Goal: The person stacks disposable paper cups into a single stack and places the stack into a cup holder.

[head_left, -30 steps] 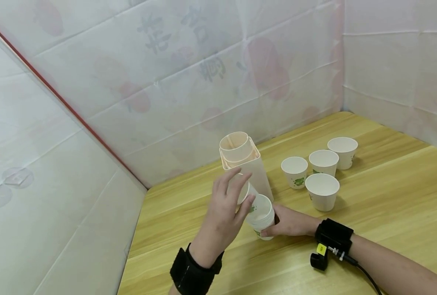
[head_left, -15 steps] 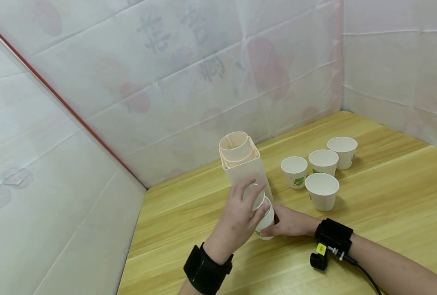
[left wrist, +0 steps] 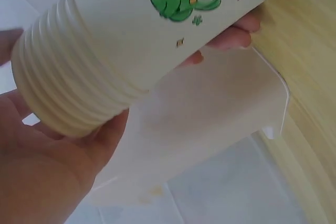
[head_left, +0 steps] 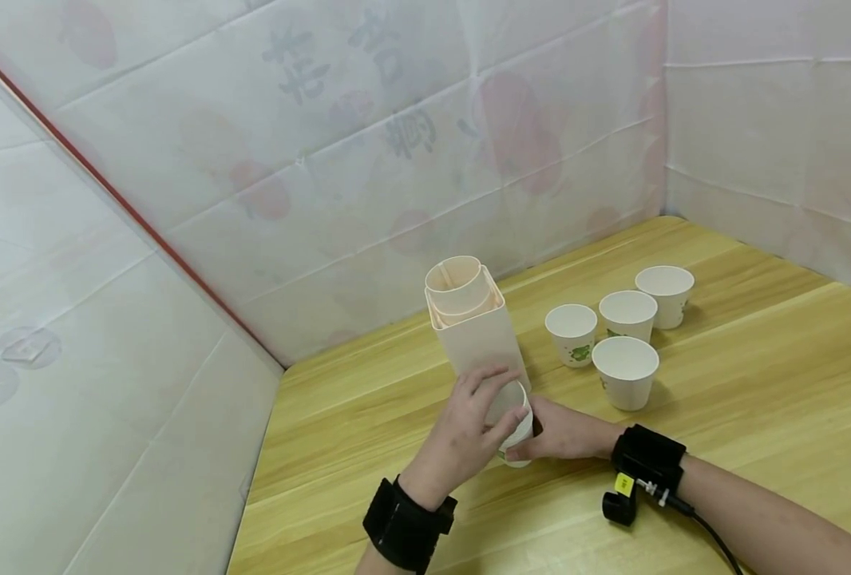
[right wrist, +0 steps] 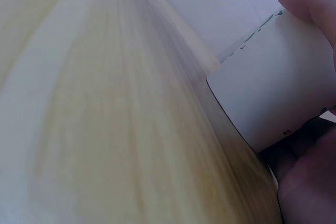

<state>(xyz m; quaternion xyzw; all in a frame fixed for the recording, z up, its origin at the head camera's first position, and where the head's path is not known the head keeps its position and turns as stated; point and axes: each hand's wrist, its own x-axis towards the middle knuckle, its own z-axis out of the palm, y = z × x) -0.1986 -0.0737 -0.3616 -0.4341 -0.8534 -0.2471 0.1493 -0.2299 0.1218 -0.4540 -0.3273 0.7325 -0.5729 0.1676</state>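
A stack of nested white paper cups (head_left: 520,432) stands on the table, tilted in the wrist views. Ridged rims and a green bear print on the stack (left wrist: 115,40) show in the left wrist view. My left hand (head_left: 461,427) is at its top, with thumb and fingers curled round the rims. Lower down, my right hand (head_left: 567,430) grips the stack's side from the right. In the right wrist view the base of the stack (right wrist: 278,77) sits at the tabletop, with right-hand fingers around it. The left hand hides part of the top cup.
Just behind the stack stands a tall off-white square container (head_left: 479,339) with a round tube (head_left: 457,299) in its top. Several separate paper cups (head_left: 625,383) stand upright to the right on the wooden table (head_left: 770,383). Cloth-covered walls (head_left: 368,200) border the table.
My left hand has brought a single cup rightward and down into the top of the stack. My right hand has stayed at the stack's side.
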